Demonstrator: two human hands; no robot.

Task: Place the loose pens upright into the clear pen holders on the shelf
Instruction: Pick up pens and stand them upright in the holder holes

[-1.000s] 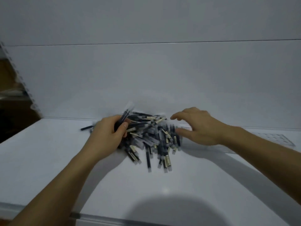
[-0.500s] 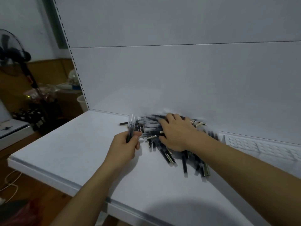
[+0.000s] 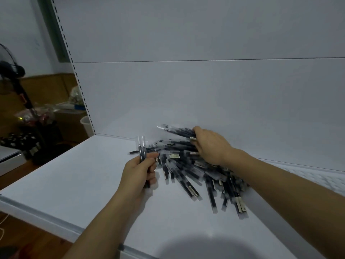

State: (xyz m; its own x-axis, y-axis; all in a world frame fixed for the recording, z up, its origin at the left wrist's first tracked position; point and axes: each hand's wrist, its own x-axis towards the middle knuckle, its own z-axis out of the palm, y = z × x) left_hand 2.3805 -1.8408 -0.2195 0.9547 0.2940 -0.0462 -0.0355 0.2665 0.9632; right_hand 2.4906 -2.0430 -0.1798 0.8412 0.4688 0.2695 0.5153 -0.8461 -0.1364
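A heap of several loose dark pens (image 3: 197, 176) with clear caps lies on the white shelf (image 3: 78, 176) against its back panel. My left hand (image 3: 139, 174) grips two pens (image 3: 141, 149) upright at the heap's left edge. My right hand (image 3: 211, 146) is over the back of the heap and holds a few pens (image 3: 177, 130) lifted off it, their clear tips pointing left. No clear pen holder is in view.
A white perforated panel (image 3: 317, 176) lies on the shelf at the right. The shelf's front edge (image 3: 43, 219) runs lower left. Beyond the slotted upright (image 3: 74, 71) stand a black fan (image 3: 13, 75), a white bin (image 3: 86, 124) and clutter.
My right hand moved from pressing on the heap to its back and lifted a few pens. My left hand kept its two pens upright. The view shifted slightly.
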